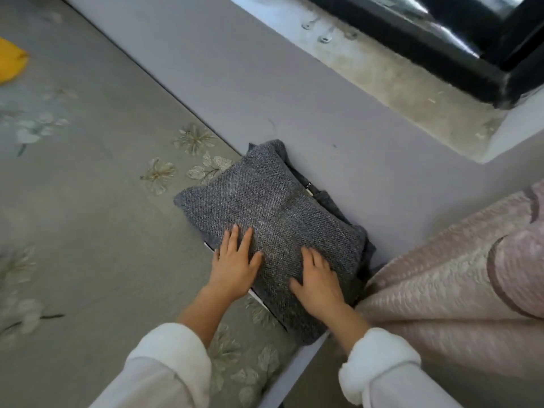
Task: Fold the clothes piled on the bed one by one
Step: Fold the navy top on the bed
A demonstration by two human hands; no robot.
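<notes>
Pressed flat with fingers straight and slightly spread, left hand (235,263) and right hand (318,278) side by side on the near half of the folded grey knit sweater (265,207). Lying across the bed's edge, partly on floral sheet (88,201), partly on lavender ledge (294,98). Long axis running away, tilted left. Just beside, at right, pink quilt (456,275).

Bare bed (88,216) lies open leftward; the pink quilt (441,275) touches the grey folded stack (265,207) on its right.
</notes>
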